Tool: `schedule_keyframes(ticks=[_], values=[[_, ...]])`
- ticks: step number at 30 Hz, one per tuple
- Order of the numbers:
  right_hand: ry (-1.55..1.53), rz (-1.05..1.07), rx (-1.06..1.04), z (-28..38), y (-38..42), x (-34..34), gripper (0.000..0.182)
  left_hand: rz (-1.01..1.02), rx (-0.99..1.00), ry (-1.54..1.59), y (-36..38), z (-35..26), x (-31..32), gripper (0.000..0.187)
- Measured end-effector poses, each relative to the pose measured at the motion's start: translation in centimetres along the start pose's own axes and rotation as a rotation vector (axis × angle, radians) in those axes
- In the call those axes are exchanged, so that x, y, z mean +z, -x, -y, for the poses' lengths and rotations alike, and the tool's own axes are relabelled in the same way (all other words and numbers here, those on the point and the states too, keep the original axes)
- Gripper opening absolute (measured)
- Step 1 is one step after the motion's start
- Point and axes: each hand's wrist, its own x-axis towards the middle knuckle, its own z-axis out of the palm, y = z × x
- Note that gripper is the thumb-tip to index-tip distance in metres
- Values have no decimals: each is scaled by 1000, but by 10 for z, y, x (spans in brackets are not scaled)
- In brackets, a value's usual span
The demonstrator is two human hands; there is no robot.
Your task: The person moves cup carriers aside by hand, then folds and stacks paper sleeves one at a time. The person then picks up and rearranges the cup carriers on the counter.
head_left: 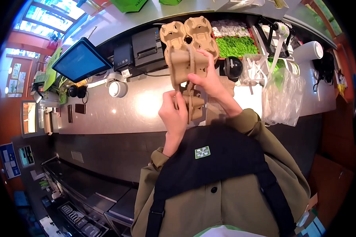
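Both hands are on brown molded cardboard cup carriers (180,67), which are tilted on edge over the counter. My right hand (213,81) grips the upper right part, its thumb on the near face and its fingers round the far edge. Lower down, my left hand (174,112) pinches the lower left edge with bent fingers. A further carrier part (195,107) hangs below, near my left hand. Behind them, another brown cup carrier (199,29) lies at the back of the counter, beside a black printer (146,49).
On the metal counter (140,114) are a tilted monitor (82,59), a white roll (117,89) and a black round device (231,68). Green and white packets (236,46) fill a red tray behind. Clear plastic bags (284,94) lie at the right.
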Motion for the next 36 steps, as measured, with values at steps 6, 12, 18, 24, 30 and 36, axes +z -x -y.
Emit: schedule_keyframes(ticks=[6,12,18,24,30,36], values=[[-321,50,43,14,-6,-25,99,-116,-185,83,-13,15,-28,16],[758,120,-428,74,-76,-42,104,-390,-210,130,-24,43,-61,15],[1348,591,-599,2,-144,-20,99,-333,-274,126,-16,56,-67,15],[1537,736,-508,-52,-146,-22,108,-310,-288,97,-14,62,-73,15],[1477,614,-726,-56,-132,-30,102,-200,-292,127,-18,60,-67,15],[175,456,150,-41,-37,7,81,-95,-185,95,-21,46,-37,15]])
